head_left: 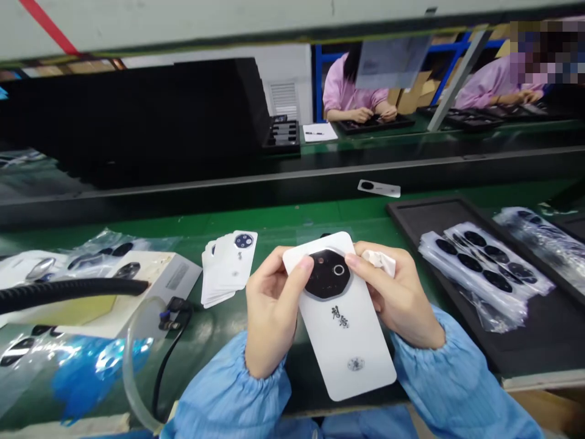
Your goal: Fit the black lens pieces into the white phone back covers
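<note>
The left hand (274, 311) and right hand (393, 292) gripped a white phone back cover (347, 347) by its long edges at lower centre of the frame, with thumbs beside its black camera island (328, 274). The right hand also pinched a white cloth (379, 262) against the cover. Just left of the hands, a fanned stack of white covers (227, 268) lay on the green counter (274, 213). To the right, a black tray (479, 347) held plastic-bagged black camera pieces (475, 268). A black corrugated hose (68, 292) crossed the left side.
</note>
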`<state>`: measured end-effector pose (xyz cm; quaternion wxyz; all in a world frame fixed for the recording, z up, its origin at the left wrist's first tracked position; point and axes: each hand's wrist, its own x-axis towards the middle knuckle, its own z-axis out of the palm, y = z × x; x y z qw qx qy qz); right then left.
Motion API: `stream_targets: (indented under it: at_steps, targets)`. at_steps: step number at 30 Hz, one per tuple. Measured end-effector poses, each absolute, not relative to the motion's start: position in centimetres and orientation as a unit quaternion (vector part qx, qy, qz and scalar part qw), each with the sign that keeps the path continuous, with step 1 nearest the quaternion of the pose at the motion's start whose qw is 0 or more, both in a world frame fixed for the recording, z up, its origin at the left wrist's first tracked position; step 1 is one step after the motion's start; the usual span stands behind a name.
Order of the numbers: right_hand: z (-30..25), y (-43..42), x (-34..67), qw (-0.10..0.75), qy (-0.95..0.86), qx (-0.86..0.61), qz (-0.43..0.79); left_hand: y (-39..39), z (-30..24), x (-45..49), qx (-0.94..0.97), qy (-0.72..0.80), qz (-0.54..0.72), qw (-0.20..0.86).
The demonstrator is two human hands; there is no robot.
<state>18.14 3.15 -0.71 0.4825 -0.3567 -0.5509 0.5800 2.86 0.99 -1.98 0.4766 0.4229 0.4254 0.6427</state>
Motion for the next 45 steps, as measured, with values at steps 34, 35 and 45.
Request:
stream_targets:
  at_steps: [34, 35, 45]
  targets:
    - [1.8, 2.9, 18.4, 0.465, -0.528, -0.321, 0.634, 1.1, 0.1, 2.5, 0.374, 0.360, 0.634, 0.573]
    - [1.8, 2.9, 18.4, 0.463, -0.529, -0.322, 0.634, 1.1, 0.1, 2.4, 0.373, 0.357, 0.634, 0.576]
    - [1.8, 2.7, 18.5, 0.459, -0.532, -0.319, 0.637, 0.9, 0.0, 2.4, 0.382, 0.348, 0.634, 0.576]
